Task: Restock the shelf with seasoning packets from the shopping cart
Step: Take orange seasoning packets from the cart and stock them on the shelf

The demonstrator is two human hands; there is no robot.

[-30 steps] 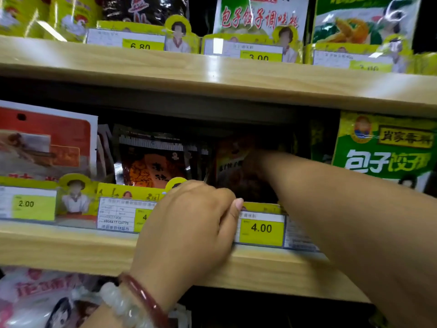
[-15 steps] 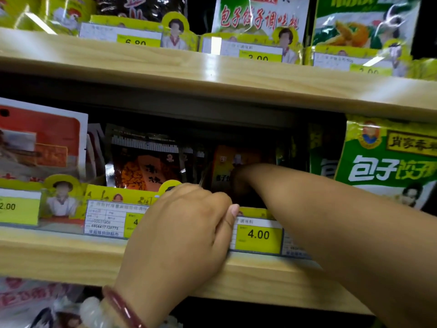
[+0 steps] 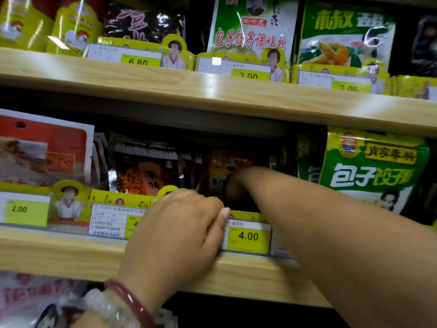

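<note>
My left hand (image 3: 179,233) grips the yellow price-tag rail (image 3: 248,236) on the front of the middle wooden shelf (image 3: 59,254), fingers curled over its top and thumb on its face. My right arm reaches into the dark shelf bay. My right hand (image 3: 234,185) is in shadow against an orange seasoning packet (image 3: 227,162) that stands upright at the back. How its fingers lie is hidden. To the left of that packet stand dark packets with an orange pattern (image 3: 146,171).
A big green packet (image 3: 371,166) stands right of my arm and a red and white one (image 3: 42,150) at far left. The upper shelf (image 3: 212,91) carries more packets just above the bay. Plastic bags (image 3: 30,301) lie below the middle shelf.
My right hand has sunk slightly lower inside the bay, beside the orange packet. My left hand has kept its hold on the rail. The view has shifted a little.
</note>
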